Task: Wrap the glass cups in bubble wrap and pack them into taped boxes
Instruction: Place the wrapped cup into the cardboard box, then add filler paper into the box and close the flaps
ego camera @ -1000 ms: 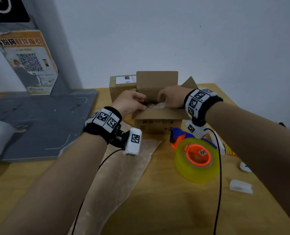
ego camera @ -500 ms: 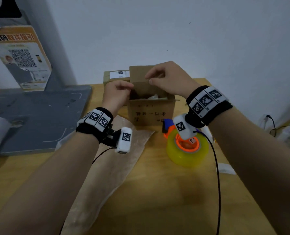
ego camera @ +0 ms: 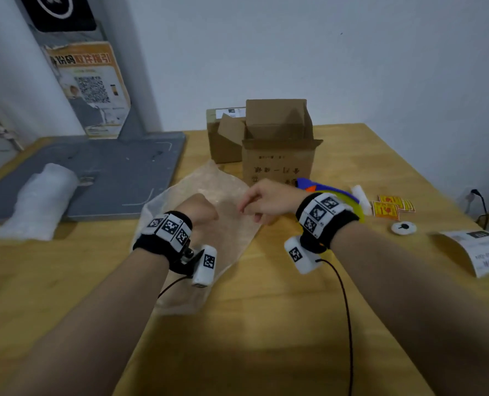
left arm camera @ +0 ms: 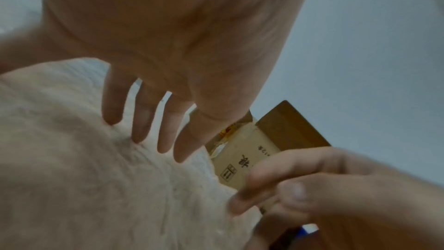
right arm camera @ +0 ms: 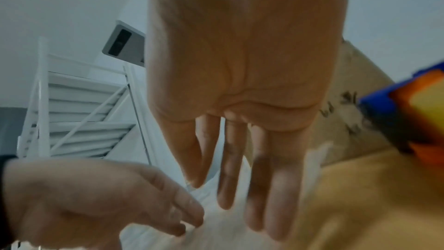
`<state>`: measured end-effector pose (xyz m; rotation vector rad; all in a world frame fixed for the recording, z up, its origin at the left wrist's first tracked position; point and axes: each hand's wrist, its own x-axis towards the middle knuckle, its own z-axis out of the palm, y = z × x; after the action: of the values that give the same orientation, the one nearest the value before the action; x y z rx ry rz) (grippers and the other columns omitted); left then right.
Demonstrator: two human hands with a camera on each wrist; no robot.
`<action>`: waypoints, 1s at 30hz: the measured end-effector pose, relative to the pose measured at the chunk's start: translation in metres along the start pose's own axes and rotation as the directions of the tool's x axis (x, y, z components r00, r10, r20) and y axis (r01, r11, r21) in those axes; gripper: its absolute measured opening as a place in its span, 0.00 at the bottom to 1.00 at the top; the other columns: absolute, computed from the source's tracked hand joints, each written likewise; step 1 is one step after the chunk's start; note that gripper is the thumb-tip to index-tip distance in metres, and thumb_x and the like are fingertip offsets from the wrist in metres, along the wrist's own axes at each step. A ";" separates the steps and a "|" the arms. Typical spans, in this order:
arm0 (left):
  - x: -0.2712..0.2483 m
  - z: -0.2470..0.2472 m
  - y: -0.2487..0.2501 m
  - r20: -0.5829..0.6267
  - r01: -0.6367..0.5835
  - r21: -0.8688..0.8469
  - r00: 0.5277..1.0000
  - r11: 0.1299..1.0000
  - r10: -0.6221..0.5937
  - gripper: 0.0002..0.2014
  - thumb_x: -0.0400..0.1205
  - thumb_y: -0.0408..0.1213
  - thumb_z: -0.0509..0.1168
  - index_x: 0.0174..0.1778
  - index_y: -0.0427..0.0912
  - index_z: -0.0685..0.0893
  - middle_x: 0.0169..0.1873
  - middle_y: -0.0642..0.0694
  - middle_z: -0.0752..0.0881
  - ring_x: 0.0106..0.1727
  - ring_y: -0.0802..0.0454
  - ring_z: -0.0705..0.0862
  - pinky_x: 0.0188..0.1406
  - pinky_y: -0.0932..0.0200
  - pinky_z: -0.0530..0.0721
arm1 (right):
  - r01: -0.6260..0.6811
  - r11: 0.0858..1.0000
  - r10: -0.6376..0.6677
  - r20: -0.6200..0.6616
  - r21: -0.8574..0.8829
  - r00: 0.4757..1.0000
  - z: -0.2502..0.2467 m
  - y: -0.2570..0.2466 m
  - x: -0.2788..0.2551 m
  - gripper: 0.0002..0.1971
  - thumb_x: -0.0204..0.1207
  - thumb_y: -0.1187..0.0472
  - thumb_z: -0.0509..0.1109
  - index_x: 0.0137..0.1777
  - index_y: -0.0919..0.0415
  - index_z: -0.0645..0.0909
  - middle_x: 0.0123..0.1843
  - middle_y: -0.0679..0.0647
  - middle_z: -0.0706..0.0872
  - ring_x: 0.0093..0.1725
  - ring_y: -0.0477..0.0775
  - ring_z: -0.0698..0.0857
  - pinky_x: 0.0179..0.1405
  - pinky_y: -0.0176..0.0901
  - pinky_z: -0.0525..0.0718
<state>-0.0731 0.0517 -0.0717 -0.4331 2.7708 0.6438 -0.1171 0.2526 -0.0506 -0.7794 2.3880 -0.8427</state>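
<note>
An open cardboard box (ego camera: pixel 277 164) stands at the back of the wooden table with its flaps up; its inside is hidden. No glass cup shows in any view. A sheet of bubble wrap (ego camera: pixel 226 232) lies flat in front of the box. My left hand (ego camera: pixel 202 208) is over the sheet, its fingers (left arm camera: pixel 141 121) straight and spread, tips at the wrap. My right hand (ego camera: pixel 252 207) hovers just right of it, its fingers (right arm camera: pixel 230 168) hanging straight over the sheet's edge and holding nothing. The box (left arm camera: pixel 252 155) sits just beyond both hands.
A second box (ego camera: pixel 223 138) stands behind the open one. A blue, orange and yellow tape dispenser (ego camera: pixel 334 192) lies behind my right wrist. A bubble wrap roll (ego camera: pixel 40 201) rests on a grey mat (ego camera: pixel 109 167) at left. Stickers (ego camera: pixel 392 205) and a printed label (ego camera: pixel 477 250) lie at right.
Both hands have left the open box and come back toward me, down to the bubble wrap sheet. The right hand let go of the box flap.
</note>
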 end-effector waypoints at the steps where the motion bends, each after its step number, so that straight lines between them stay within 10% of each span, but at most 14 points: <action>1: -0.005 0.000 0.000 0.018 0.003 -0.005 1.000 1.000 -0.003 0.10 0.86 0.40 0.68 0.56 0.36 0.86 0.58 0.39 0.86 0.62 0.41 0.84 0.53 0.55 0.79 | -0.040 0.999 0.040 0.027 0.006 0.999 0.011 0.002 0.004 0.06 0.84 0.61 0.72 0.50 0.52 0.90 0.47 0.55 0.90 0.48 0.56 0.92 0.46 0.49 0.94; 6: -0.022 -0.007 -0.008 0.095 0.127 -0.337 0.990 0.933 -0.100 0.13 0.86 0.37 0.68 0.65 0.37 0.83 0.62 0.41 0.84 0.57 0.39 0.88 0.53 0.41 0.91 | -0.094 0.968 0.087 -0.039 -0.232 0.995 0.030 0.001 0.006 0.14 0.81 0.59 0.73 0.65 0.57 0.90 0.55 0.43 0.88 0.55 0.45 0.86 0.55 0.40 0.83; 10: -0.018 -0.018 -0.038 -0.095 0.113 -0.221 0.986 0.969 -0.137 0.19 0.83 0.35 0.70 0.69 0.34 0.85 0.63 0.37 0.88 0.63 0.38 0.87 0.58 0.46 0.87 | -0.202 0.930 0.184 -0.088 -0.307 0.979 0.033 0.008 0.000 0.29 0.74 0.57 0.78 0.77 0.52 0.81 0.75 0.52 0.81 0.70 0.56 0.83 0.69 0.51 0.85; 13: -0.021 -0.017 -0.055 -0.055 0.212 0.023 0.976 0.977 -0.211 0.26 0.82 0.47 0.72 0.74 0.38 0.82 0.71 0.39 0.83 0.72 0.35 0.80 0.74 0.42 0.79 | -0.284 0.887 0.267 -0.096 -0.366 0.959 0.034 0.011 -0.004 0.39 0.72 0.54 0.81 0.83 0.47 0.71 0.79 0.54 0.71 0.69 0.62 0.82 0.67 0.52 0.86; 18: -0.046 -0.010 -0.058 0.039 0.220 -0.060 0.975 0.974 -0.217 0.31 0.82 0.43 0.74 0.78 0.32 0.74 0.68 0.33 0.84 0.64 0.34 0.86 0.60 0.43 0.88 | -0.417 0.860 0.403 -0.111 -0.292 0.908 0.036 0.014 -0.011 0.48 0.70 0.52 0.83 0.86 0.50 0.59 0.69 0.59 0.80 0.57 0.61 0.85 0.53 0.51 0.89; 21: -0.060 -0.008 -0.058 0.107 0.243 -0.157 0.968 0.957 -0.228 0.21 0.83 0.37 0.73 0.70 0.33 0.80 0.60 0.25 0.87 0.47 0.35 0.89 0.54 0.42 0.91 | -0.383 0.890 0.377 -0.073 -0.248 0.923 0.033 0.009 -0.023 0.38 0.74 0.57 0.81 0.81 0.52 0.66 0.51 0.53 0.82 0.43 0.56 0.84 0.35 0.45 0.84; 23: -0.071 -0.010 -0.058 0.153 0.258 -0.207 0.961 0.944 -0.230 0.18 0.83 0.37 0.72 0.68 0.37 0.82 0.60 0.29 0.87 0.53 0.35 0.89 0.59 0.40 0.89 | -0.328 0.928 0.314 -0.104 -0.175 0.944 0.029 0.010 -0.029 0.21 0.78 0.64 0.76 0.70 0.52 0.79 0.47 0.53 0.83 0.36 0.52 0.81 0.27 0.39 0.78; 27: -0.087 -0.018 -0.058 0.139 0.200 -0.328 0.977 0.923 -0.162 0.12 0.84 0.28 0.71 0.61 0.43 0.89 0.57 0.43 0.88 0.57 0.44 0.86 0.44 0.56 0.85 | -0.112 0.987 0.144 -0.313 0.118 0.939 0.016 0.015 -0.043 0.12 0.81 0.67 0.71 0.48 0.48 0.91 0.54 0.53 0.91 0.47 0.49 0.87 0.44 0.39 0.86; 30: -0.089 -0.024 -0.060 -0.093 0.048 -0.596 0.987 0.801 -0.129 0.16 0.83 0.21 0.66 0.47 0.48 0.92 0.54 0.47 0.91 0.53 0.50 0.84 0.49 0.51 0.82 | 0.070 0.931 0.096 -0.428 0.357 0.899 -0.001 0.017 -0.058 0.11 0.83 0.67 0.72 0.48 0.51 0.93 0.49 0.46 0.90 0.46 0.45 0.84 0.42 0.30 0.81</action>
<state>0.0251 0.0093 -0.0459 -0.7455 2.5827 1.5188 -0.0822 0.3016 -0.0467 -0.4532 2.4833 -1.5435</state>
